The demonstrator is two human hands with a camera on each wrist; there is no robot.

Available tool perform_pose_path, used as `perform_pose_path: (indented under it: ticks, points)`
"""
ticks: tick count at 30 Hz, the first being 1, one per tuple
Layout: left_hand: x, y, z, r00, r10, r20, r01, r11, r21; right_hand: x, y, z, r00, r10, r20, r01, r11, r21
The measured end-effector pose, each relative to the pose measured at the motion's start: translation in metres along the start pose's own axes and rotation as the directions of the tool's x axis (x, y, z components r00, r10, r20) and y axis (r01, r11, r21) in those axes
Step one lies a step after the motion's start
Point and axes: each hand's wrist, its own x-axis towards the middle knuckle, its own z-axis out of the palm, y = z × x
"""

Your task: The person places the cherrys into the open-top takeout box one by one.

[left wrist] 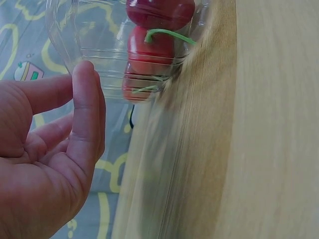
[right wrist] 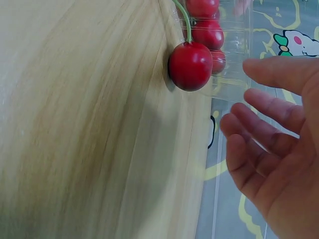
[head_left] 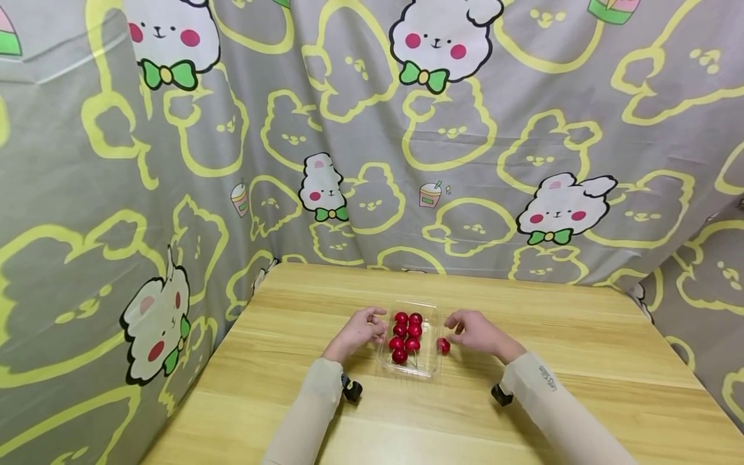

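On the table lies a clear plastic box (head_left: 429, 320) with several red cherries (head_left: 400, 329) in two rows. My left hand (head_left: 361, 329) is at the box's left side, fingers bent; in the left wrist view its fingertips (left wrist: 85, 74) overlap the box wall, and I cannot tell whether they touch it. One loose cherry (right wrist: 190, 66) with a green stem sits on the table just outside the box's right side. Close to that cherry, my right hand (head_left: 473, 330) hovers with loosely bent fingers and nothing held.
The wooden table (head_left: 325, 413) extends around the box on all sides. A grey patterned curtain (head_left: 372, 142) hangs behind the table and along its left side. Each wrist carries a small black camera, one of them the left wrist camera (head_left: 351, 389).
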Motion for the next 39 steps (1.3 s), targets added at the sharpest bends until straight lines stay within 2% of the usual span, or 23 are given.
perform_pose_path:
  ticks: [5, 21, 33, 39]
  points:
    - [0.000, -0.001, -0.001, 1.000, 0.005, 0.005, -0.005, 1.000, -0.004, -0.002, 0.000, 0.004, 0.998, 0.043, 0.053, -0.045, 0.998, 0.032]
    - [0.001, 0.000, -0.003, 1.000, 0.004, -0.003, -0.004, 1.000, 0.001, 0.000, 0.005, 0.019, 0.991, -0.047, 0.125, 0.039, 0.997, 0.060]
    - [0.001, 0.000, -0.003, 1.000, 0.010, 0.000, -0.010, 1.000, -0.002, -0.001, 0.014, 0.019, 0.993, -0.059, 0.100, 0.054, 0.997, 0.050]
    - [0.001, 0.000, -0.003, 1.000, 0.004, -0.002, -0.004, 1.000, -0.010, -0.006, 0.017, 0.014, 0.999, -0.001, 0.050, -0.004, 0.995, 0.102]
